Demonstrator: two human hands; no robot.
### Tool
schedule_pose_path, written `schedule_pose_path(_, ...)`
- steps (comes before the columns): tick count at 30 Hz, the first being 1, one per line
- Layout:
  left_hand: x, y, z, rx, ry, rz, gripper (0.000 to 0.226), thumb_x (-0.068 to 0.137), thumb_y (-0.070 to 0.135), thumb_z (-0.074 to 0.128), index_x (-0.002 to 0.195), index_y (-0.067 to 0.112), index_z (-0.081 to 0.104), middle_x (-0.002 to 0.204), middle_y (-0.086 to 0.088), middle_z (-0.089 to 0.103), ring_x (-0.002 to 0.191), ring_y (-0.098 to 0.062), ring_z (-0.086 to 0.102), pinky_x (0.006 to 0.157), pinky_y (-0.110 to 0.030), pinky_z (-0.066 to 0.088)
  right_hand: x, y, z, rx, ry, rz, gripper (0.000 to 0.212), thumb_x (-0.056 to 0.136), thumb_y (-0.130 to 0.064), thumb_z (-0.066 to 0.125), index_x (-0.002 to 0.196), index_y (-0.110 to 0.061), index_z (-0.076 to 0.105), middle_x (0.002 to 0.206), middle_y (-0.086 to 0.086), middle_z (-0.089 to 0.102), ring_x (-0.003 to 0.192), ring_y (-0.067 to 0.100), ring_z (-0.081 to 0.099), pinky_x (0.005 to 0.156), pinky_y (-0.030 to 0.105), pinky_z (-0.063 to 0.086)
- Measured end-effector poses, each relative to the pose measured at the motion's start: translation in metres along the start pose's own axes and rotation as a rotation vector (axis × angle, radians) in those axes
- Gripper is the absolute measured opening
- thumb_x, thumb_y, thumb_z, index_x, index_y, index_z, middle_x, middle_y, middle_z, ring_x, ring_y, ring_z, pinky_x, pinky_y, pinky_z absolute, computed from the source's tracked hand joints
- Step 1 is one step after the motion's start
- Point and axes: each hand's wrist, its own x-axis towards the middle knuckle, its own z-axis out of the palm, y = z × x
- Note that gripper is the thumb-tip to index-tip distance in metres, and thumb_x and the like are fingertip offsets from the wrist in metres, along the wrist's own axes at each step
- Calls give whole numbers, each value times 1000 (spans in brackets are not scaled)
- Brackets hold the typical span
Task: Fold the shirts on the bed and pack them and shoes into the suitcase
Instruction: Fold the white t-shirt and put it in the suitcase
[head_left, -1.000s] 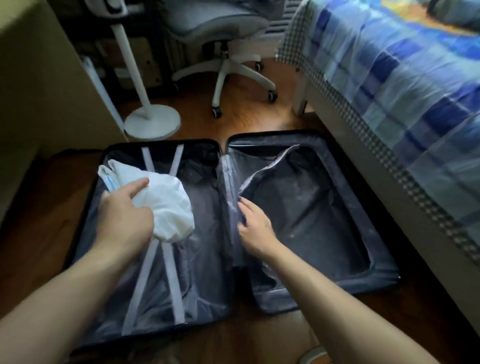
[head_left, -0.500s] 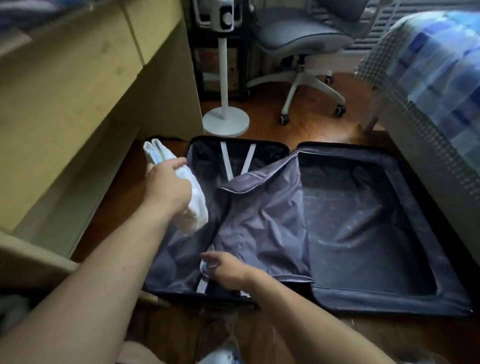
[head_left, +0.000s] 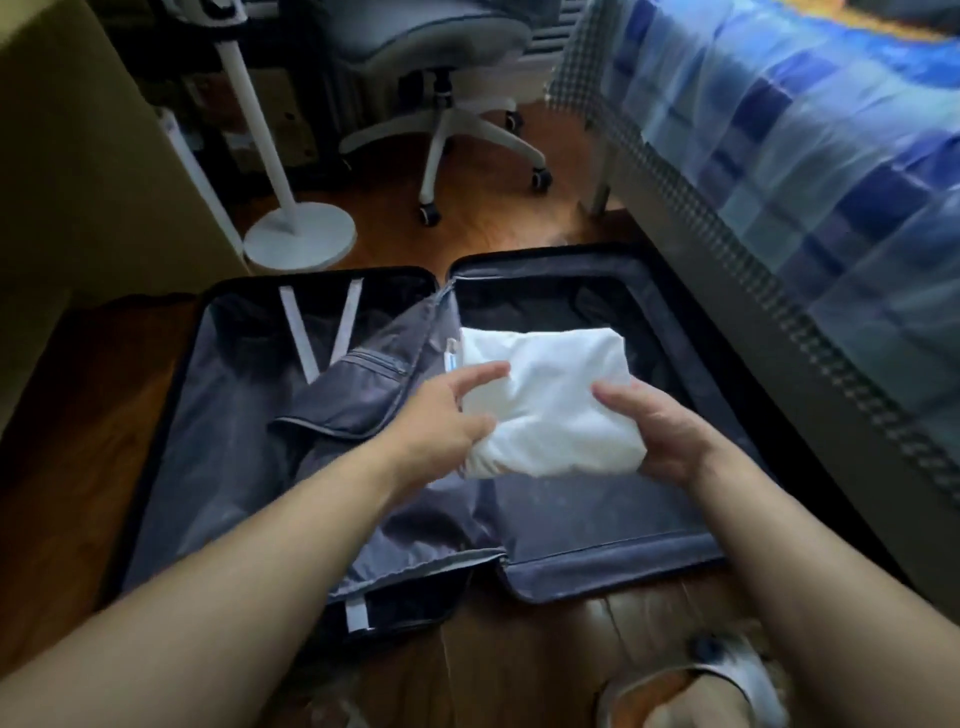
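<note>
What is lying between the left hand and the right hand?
In the head view, the folded white shirt lies between left hand and right hand, held over the suitcase.

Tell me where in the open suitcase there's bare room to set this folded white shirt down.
The right half of the dark open suitcase shows bare lining behind and in front of the folded white shirt that the left hand and right hand hold. The left half is crowded: the loose grey divider flap drapes over it, with white straps showing behind.

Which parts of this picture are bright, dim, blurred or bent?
Head view: the white shirt and the bed are brightest; the suitcase lining is dim; the shoe at the bottom is blurred; the wide lens bends the bed edge.
</note>
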Motion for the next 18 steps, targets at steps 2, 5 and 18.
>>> schedule_pose_path(2,29,-23,25,241,-129,-50,71,82,-14,50,143,22,56,137,5,58,119,-15,62,108,-27,46,9,22,-39,-70,112,40,50,94,-2,59,143,-10,50,140,21,58,123,40,59,100,58,50)
schedule_pose_path(5,77,-73,78,539,-256,-264,56,90,-3,46,143,14,55,137,-1,59,123,-20,58,90,-13,42,34,86,-105,-307,408,178,49,79,16,60,123,-6,63,124,25,67,102,34,69,90,48,55)
schedule_pose_path(18,44,-185,72,1459,-133,75,55,66,30,81,118,17,71,142,-22,55,128,-49,51,102,-54,48,99,184,-121,-1070,330,494,57,96,-12,45,151,-10,31,147,17,25,133,40,43,112,34,33)
